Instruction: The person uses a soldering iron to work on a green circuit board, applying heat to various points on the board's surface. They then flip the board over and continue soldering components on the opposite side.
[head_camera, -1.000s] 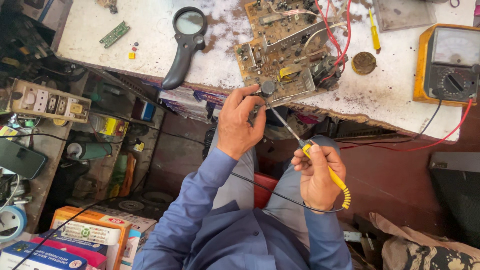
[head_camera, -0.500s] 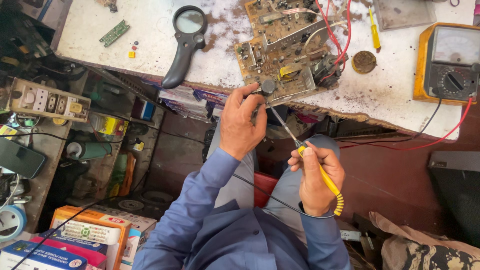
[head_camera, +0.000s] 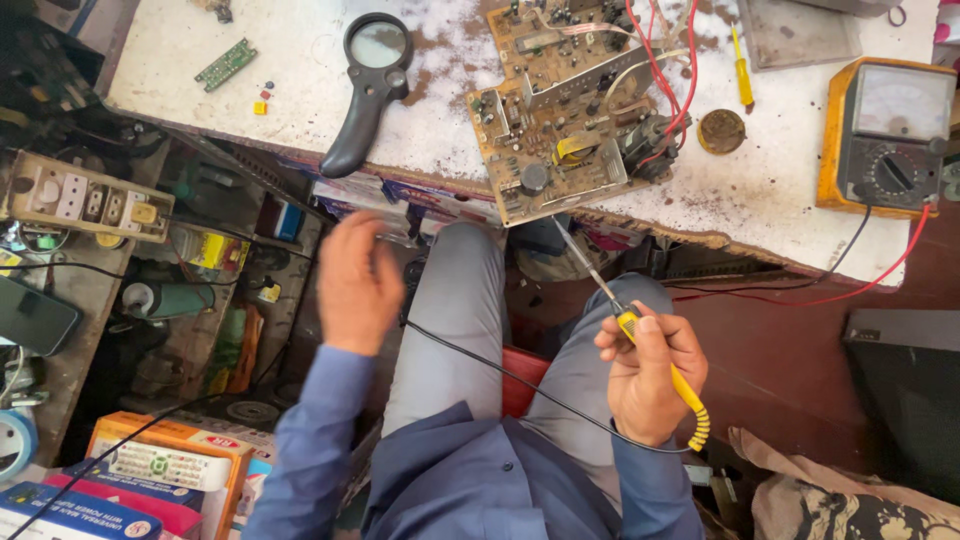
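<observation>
My right hand (head_camera: 648, 372) grips a yellow-handled soldering iron (head_camera: 640, 335); its metal tip reaches up to the near edge of a brown circuit board (head_camera: 560, 110) lying on the white workbench (head_camera: 300, 110). My left hand (head_camera: 357, 283) is blurred, held over my left knee below the bench edge, fingers loosely apart and holding nothing. A black cord runs from the iron across my lap.
A black magnifying glass (head_camera: 368, 90) lies left of the board. An orange analog multimeter (head_camera: 888, 135) with red and black leads sits at right. A small green board (head_camera: 227, 63), a yellow screwdriver (head_camera: 741, 70), a round tin (head_camera: 721, 130). Cluttered shelves and boxes (head_camera: 160, 465) at left.
My left hand has left the circuit board's edge and dropped down and left to my knee. The right hand with the iron stays roughly in place.
</observation>
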